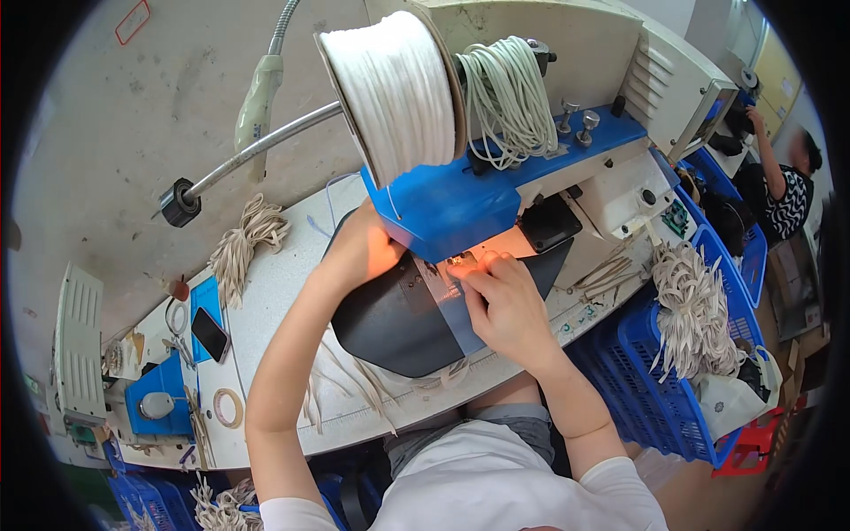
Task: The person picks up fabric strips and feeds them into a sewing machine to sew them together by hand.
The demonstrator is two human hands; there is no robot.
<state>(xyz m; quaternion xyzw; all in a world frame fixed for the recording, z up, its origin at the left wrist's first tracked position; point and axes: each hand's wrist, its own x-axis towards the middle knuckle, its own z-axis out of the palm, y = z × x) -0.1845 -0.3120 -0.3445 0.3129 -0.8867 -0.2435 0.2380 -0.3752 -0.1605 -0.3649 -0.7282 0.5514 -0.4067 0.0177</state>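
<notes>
A blue-and-white sewing machine [452,208] stands in front of me, its lamp lighting the needle area orange. My right hand [509,305] is at the lit spot by the needle, fingers curled and pressed together; what they hold, if anything, is too small to make out. My left hand [359,243] reaches along the left side of the machine head, which hides its fingers. Below the hands lies the dark machine bed [381,323] with a metal plate. A large spool of white cord [390,93] sits above on a metal rod.
A hank of pale cord [509,102] hangs behind the spool. Beige strap bundles [248,243] lie left on the white table [274,327], near a phone [211,334] and tape roll [227,408]. Blue crates [637,389] with a strap bundle [695,310] stand right; another person [788,190] sits beyond.
</notes>
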